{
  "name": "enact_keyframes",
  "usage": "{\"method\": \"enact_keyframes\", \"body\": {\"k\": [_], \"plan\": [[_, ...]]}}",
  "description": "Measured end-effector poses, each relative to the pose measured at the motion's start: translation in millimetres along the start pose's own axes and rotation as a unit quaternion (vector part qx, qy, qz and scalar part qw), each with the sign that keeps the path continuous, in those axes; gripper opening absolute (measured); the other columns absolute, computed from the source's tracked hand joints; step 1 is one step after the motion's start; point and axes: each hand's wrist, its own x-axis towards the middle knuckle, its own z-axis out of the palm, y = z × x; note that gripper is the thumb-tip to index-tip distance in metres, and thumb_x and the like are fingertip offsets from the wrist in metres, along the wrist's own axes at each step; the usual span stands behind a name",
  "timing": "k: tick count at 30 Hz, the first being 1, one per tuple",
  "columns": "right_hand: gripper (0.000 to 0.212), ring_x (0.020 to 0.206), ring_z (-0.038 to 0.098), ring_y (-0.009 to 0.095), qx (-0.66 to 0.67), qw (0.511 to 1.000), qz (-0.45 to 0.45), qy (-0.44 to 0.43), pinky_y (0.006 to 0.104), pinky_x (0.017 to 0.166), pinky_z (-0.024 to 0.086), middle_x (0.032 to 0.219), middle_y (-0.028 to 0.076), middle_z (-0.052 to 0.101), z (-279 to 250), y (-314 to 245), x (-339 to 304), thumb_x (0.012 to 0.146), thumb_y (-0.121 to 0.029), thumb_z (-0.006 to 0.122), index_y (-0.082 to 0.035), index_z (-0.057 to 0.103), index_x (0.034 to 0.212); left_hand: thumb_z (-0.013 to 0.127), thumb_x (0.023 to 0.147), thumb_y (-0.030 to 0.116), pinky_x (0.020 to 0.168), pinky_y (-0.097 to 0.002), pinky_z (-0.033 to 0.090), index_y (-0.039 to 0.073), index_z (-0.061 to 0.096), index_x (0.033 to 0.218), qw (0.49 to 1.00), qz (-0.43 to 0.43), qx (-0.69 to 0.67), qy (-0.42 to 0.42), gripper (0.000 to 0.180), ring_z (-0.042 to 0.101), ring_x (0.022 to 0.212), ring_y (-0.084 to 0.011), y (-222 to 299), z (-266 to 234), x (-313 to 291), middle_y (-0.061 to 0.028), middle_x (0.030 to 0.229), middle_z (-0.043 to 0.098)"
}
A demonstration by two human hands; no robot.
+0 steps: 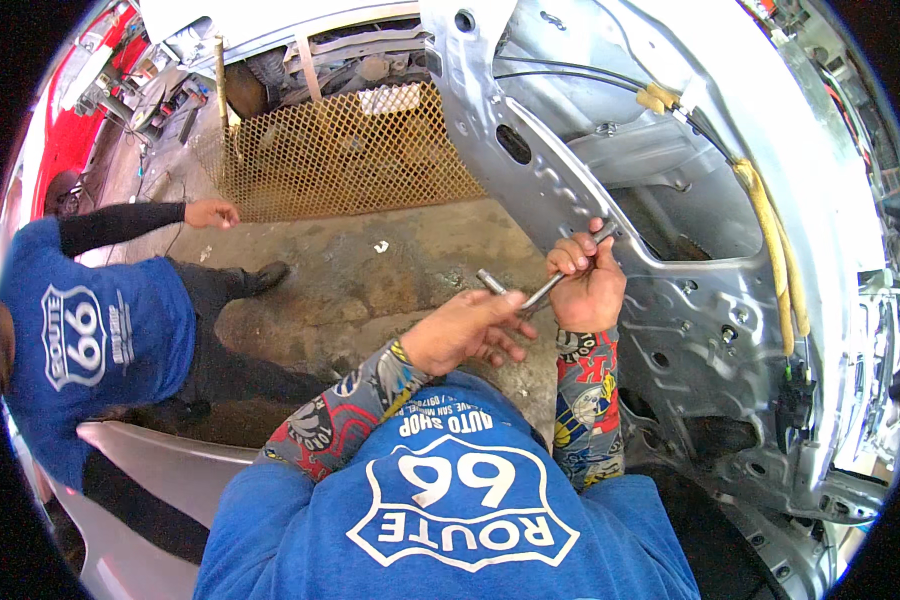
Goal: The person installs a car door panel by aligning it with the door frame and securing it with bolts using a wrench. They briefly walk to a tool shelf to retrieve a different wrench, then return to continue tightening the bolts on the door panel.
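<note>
A bare silver car door shell (690,300) stands at my right. My right hand (586,280) is closed round the far end of a metal socket wrench (544,291), with the fingertips at the panel's edge beside a large cutout. That end of the tool meets the metal there, but the fingers partly hide the contact. My left hand (462,330) grips the bent handle end, thumb on top and the other fingers loosely curled. The handle's tip sticks out beyond the left thumb.
At the left, a co-worker in a blue shirt (120,330) reaches out a bare hand (213,214). A rusty mesh panel (340,150) stands ahead on the stained floor (370,260). Foam-wrapped cables (770,230) hang on the door. A grey body panel (170,460) is at lower left.
</note>
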Motion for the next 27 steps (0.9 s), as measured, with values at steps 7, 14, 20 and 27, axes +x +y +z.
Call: {"method": "enact_keyframes", "body": {"k": [7,14,20,27], "plan": [[0.031,0.070,0.043,0.014,-0.105,0.992,-0.040,0.050,0.0314,0.066,0.039,0.082,-0.002,0.051,6.6,0.0,4.4,0.106,-0.039,0.042,-0.012,0.059,0.108,0.064,0.084,0.004,0.079,-0.0371,0.054,0.006,0.059,0.128,0.541,0.403,0.718,0.171,0.045,0.066,0.098,-0.0298,-14.8,22.3,11.5,-0.0148,0.117,0.064],[0.028,0.077,0.047,0.014,-0.103,0.995,-0.007,-0.004,0.0321,0.076,0.040,0.086,-0.001,0.054,-9.2,-11.7,10.7,0.096,-0.037,0.062,-0.012,0.058,0.107,0.067,0.094,0.025,0.077,-0.0358,0.054,0.003,0.059,0.123,0.933,0.207,0.290,-0.050,0.037,0.066,0.100,-0.0202,-4.9,8.3,-2.3,-0.0115,0.119,0.065],[0.026,0.079,0.049,0.014,-0.053,0.996,0.031,-0.058,0.0326,0.078,0.042,0.087,0.001,0.054,-9.0,-16.4,10.8,0.095,-0.028,0.065,-0.008,0.058,0.110,0.069,0.091,0.025,0.065,-0.0339,0.053,0.006,0.063,0.101,0.904,0.270,0.316,0.099,0.023,0.066,0.074,-0.0192,-18.2,16.2,7.5,-0.0099,0.082,0.067],[0.028,0.074,0.046,0.016,-0.006,1.000,-0.002,0.011,0.0335,0.071,0.042,0.086,0.004,0.053,-8.2,-15.5,9.6,0.101,-0.026,0.056,-0.001,0.057,0.113,0.071,0.076,0.014,0.096,-0.0488,0.046,0.008,0.058,0.123,0.588,0.340,0.694,0.240,0.049,0.053,0.119,-0.0396,-15.7,-0.9,18.0,-0.0196,0.130,0.055]]}}
